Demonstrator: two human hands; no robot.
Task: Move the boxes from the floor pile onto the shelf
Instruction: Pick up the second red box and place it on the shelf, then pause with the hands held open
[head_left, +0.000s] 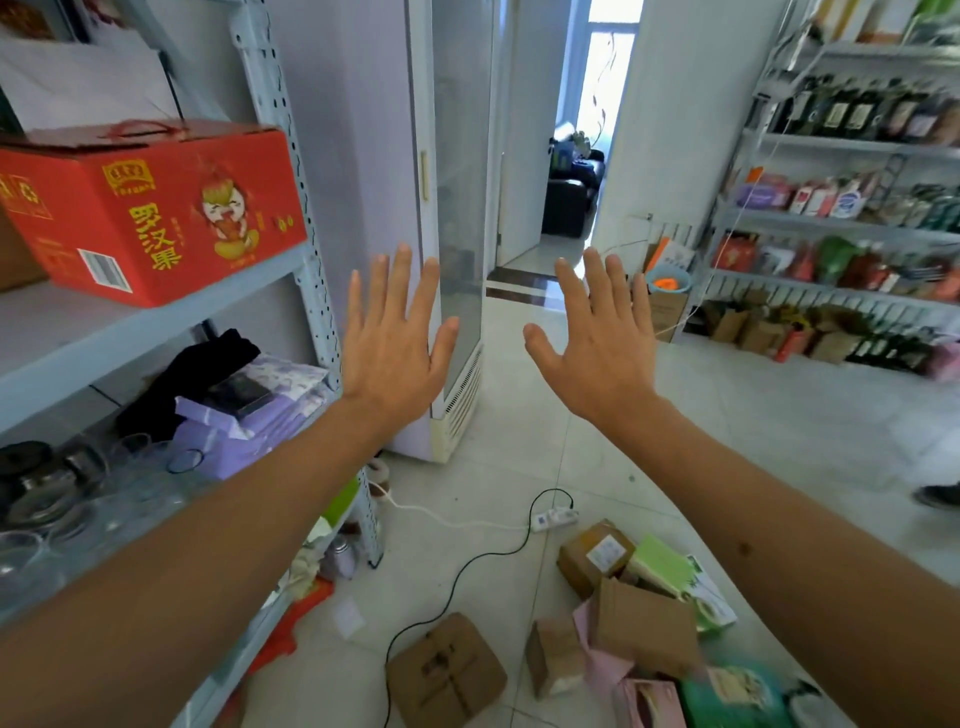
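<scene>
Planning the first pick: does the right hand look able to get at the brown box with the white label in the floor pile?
Probably yes. The right hand is open and empty, and the labelled brown box lies uncovered at the pile's edge; it needs only a reach down.

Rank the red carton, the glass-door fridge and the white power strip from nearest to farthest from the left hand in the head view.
From the left hand:
1. Glass-door fridge, directly behind the fingers.
2. Red carton, to its left on the shelf.
3. White power strip, on the floor below and to the right.
</scene>
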